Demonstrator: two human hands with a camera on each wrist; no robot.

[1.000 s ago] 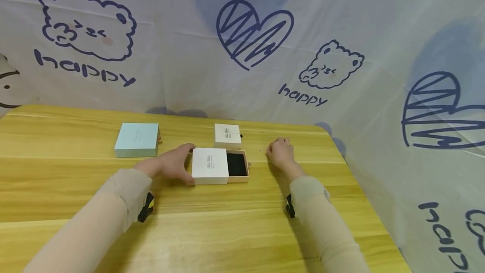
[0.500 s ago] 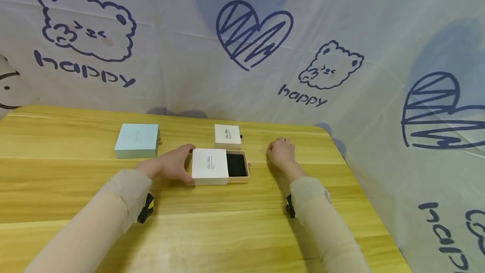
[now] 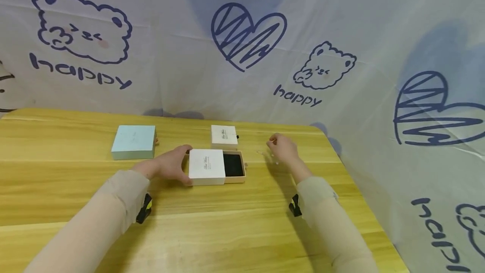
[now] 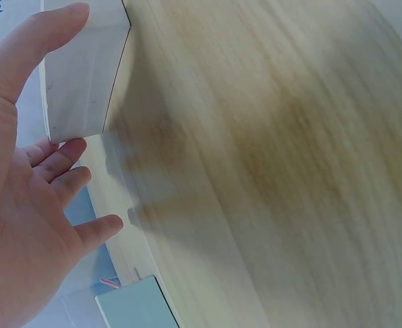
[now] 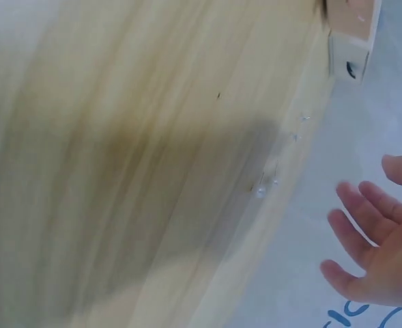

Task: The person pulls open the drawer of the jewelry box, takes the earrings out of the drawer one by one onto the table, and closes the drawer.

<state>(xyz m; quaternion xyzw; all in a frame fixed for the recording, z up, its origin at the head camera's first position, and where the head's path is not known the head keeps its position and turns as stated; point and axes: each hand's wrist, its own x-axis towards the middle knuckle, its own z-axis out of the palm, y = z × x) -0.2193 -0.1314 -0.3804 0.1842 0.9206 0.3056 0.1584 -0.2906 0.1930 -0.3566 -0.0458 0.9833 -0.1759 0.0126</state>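
My left hand (image 3: pixel 172 164) grips the left end of a white drawer-style gift box (image 3: pixel 206 167), thumb on one side and fingers on the other. The box's inner tray (image 3: pixel 242 167) is slid partly out to the right and shows a black pad (image 3: pixel 233 165). My right hand (image 3: pixel 286 148) hovers right of the box, above the table. Its fingers are spread and bent loosely in the right wrist view, with nothing visible between them. Beneath it lie several tiny shiny pieces with thin stems, like earrings (image 5: pixel 261 192); more sparkle nearer the tray (image 3: pixel 259 152).
A smaller white box (image 3: pixel 224 134) with a dark pull tab stands just behind the gripped box. Further left is a pale blue box (image 3: pixel 134 141) with a ribbon tab. The wooden table (image 3: pixel 212 231) ends at a printed cloth backdrop (image 3: pixel 174 54).
My right hand has lifted and drawn back from the tabletop, uncovering small shiny pieces below it. My left hand keeps its hold on the box. The head view has shifted slightly.
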